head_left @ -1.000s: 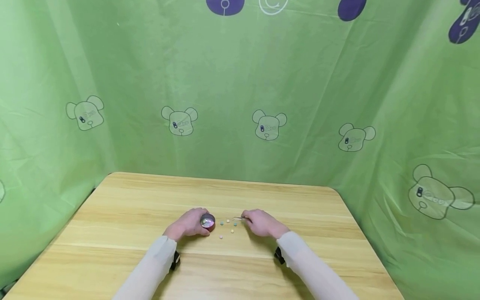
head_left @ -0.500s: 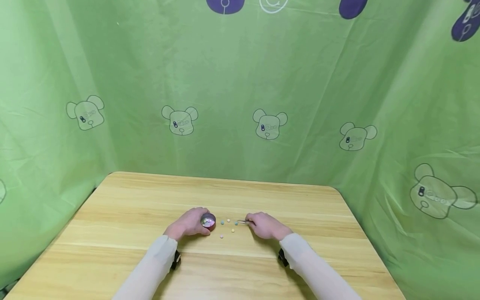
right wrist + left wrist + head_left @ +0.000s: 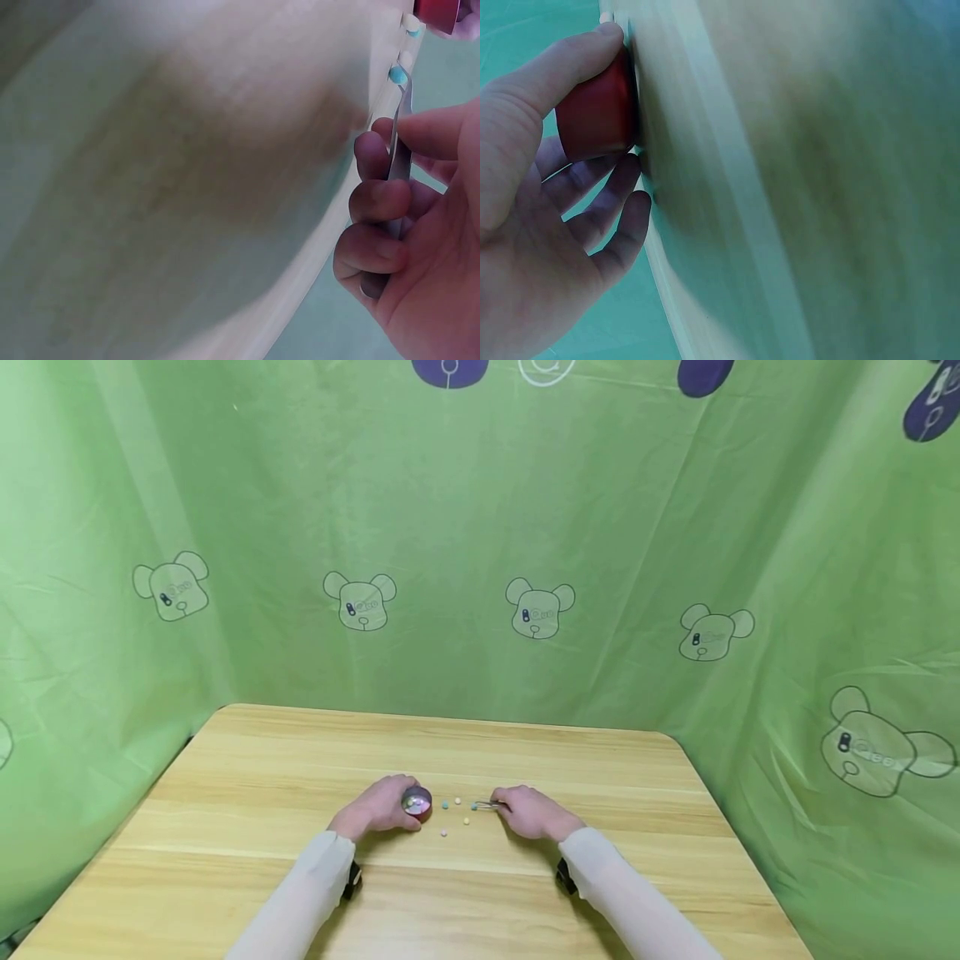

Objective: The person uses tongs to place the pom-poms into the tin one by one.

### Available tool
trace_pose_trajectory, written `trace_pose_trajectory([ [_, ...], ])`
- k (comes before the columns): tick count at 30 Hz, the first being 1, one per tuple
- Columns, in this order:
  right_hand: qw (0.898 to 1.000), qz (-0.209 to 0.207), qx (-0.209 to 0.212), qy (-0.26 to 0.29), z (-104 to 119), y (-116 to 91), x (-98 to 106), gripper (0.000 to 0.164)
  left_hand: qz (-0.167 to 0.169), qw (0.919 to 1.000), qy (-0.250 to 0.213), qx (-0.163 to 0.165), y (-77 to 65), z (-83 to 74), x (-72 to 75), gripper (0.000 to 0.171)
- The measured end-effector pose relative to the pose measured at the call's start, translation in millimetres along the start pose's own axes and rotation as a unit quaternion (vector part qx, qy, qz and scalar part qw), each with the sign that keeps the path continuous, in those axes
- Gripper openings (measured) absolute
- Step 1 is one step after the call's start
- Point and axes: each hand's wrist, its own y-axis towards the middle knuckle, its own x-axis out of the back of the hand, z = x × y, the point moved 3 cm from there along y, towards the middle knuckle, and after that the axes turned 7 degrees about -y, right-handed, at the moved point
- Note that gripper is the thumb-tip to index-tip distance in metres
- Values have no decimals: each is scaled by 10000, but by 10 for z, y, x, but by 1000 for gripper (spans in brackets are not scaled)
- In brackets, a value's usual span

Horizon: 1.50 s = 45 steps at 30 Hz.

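Tweezers (image 3: pixel 401 142) at a blue bead (image 3: pixel 397 75)

Right hand (image 3: pixel 528 812): thumb and fingers pinching the tweezers. Left hand (image 3: pixel 381 804): thumb and fingers curled round a red cup (image 3: pixel 596 112). Blue bead: on the table (image 3: pixel 480 893), between the tweezer tips; probably light, hard, prone to roll; best nipped across its middle. Loose beads (image 3: pixel 467 821): four, between the hands. Unclear: whether the tips grip the bead; the cup's contents. Cut off: the cup in the right wrist view.
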Motion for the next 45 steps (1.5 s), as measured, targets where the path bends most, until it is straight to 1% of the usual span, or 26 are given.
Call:
trace_pose_trajectory([
  [4, 10000, -50, 31, -5, -7, -13, 12, 14, -8, 10000, -9, -1, 2, 10, -5, 53],
  [14, 10000, 14, 14, -37, 0, -48, 18, 13, -23, 10000, -2, -29, 3, 33, -12, 52],
  [19, 9998, -55, 151, -107, 5, -53, 22, 13, -24, 10000, -41, -61, -9, 18, -7, 51],
  [24, 9995, -150, 260, -21, 7, -59, 40, 12, -29, 10000, -37, -87, -10, 6, -2, 51],
  [28, 9995, -200, 247, -7, -6, -47, 50, 13, -28, 10000, -32, -75, -6, 4, -1, 51],
  [35, 9987, -366, 358, -37, 13, -13, 98, 14, -13, 10000, -31, -71, 0, 2, -4, 51],
  [42, 9991, -323, 264, -49, 71, 21, 162, 18, -8, 9999, -14, -140, 3, 1, -8, 52],
  [45, 9988, -379, 292, -73, 102, 47, 199, 19, -11, 9999, -15, -144, 1, -3, -4, 52],
])
